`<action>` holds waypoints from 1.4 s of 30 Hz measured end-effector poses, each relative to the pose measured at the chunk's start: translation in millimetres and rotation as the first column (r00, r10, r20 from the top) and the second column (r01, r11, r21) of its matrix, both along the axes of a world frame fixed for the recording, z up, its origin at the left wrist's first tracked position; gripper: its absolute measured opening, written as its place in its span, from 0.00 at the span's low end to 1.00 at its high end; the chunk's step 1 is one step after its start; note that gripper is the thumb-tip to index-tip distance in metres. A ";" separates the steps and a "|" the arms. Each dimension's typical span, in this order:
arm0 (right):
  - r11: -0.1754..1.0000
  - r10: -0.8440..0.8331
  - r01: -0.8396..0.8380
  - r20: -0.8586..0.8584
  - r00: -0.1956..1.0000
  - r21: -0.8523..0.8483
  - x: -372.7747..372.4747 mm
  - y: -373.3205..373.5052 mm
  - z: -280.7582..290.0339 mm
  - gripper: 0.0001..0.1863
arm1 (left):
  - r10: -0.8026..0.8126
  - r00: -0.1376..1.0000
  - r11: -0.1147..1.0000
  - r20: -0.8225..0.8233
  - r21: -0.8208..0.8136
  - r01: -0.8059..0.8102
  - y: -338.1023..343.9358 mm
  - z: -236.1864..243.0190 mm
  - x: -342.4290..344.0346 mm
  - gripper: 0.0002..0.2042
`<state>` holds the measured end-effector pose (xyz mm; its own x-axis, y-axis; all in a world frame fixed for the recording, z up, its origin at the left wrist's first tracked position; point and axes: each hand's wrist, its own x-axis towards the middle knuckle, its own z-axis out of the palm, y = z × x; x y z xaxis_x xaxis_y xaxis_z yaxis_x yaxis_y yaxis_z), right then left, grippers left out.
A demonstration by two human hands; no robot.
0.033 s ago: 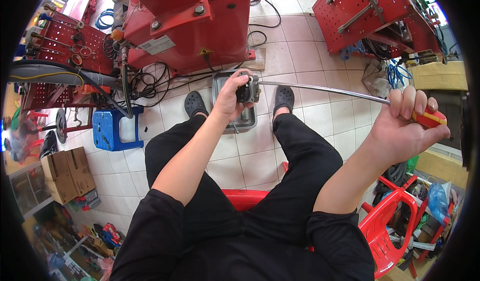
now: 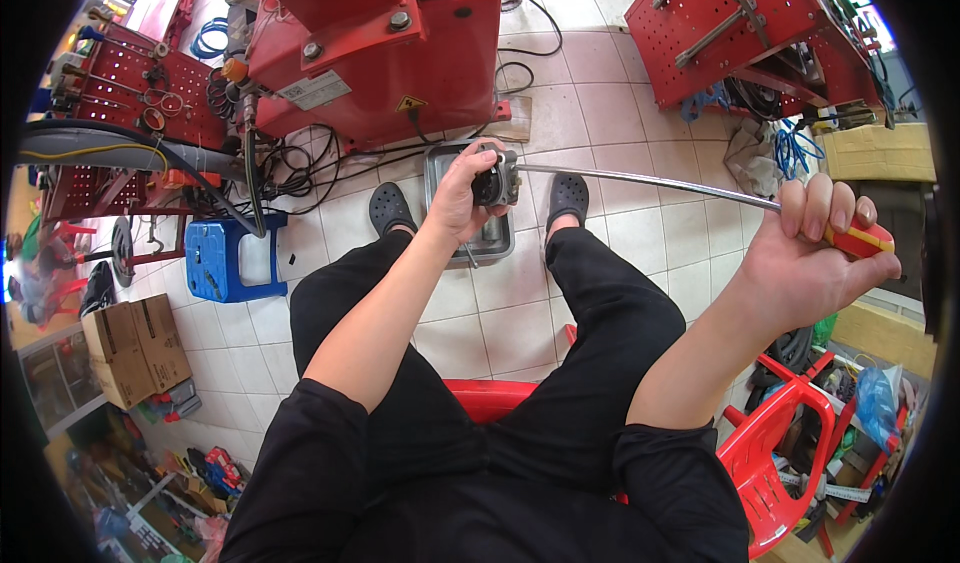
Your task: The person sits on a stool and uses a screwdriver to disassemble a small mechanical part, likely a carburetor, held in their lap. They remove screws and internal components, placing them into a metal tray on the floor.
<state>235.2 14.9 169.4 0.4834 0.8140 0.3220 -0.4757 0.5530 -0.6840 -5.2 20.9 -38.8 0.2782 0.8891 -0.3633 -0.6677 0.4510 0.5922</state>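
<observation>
My left hand [image 2: 467, 191] is wrapped round a small black and grey metal part [image 2: 497, 183], holding it above a grey metal tray [image 2: 433, 171] on the floor. A long screwdriver [image 2: 650, 179] with a red and yellow handle runs from the part out to the right. My right hand [image 2: 805, 263] grips its handle, palm turned up. The screwdriver's tip meets the right side of the part, though exactly where it seats is too small to tell. Inside the tray, partly hidden by my left hand, lies a metal cylinder-like piece [image 2: 493, 233].
A large red machine [image 2: 400, 73] stands ahead, with black cables [image 2: 300, 168] on the tiles. Red perforated tool racks [image 2: 740, 38] stand to both sides. At left are a blue stool [image 2: 225, 263] and cardboard boxes [image 2: 135, 348]; a red plastic chair [image 2: 775, 463] stands at lower right.
</observation>
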 end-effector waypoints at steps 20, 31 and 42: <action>0.937 0.284 -0.320 0.227 0.932 0.141 -64.3 -13.2 -11.3 0.33 | 0.029 0.999 0.987 -0.037 -0.160 -0.034 -4.8 -41.7 -0.7 0.14; 0.989 0.150 -0.137 0.503 0.851 -0.062 -77.8 -14.5 -4.9 0.31 | -0.024 1.000 0.927 0.003 -0.376 0.024 -23.1 -60.4 29.4 0.23; 0.936 0.340 -0.344 0.420 0.842 -0.069 -82.5 -13.7 -3.4 0.35 | -0.098 0.986 0.942 0.131 -0.309 0.135 -25.4 -64.8 22.9 0.23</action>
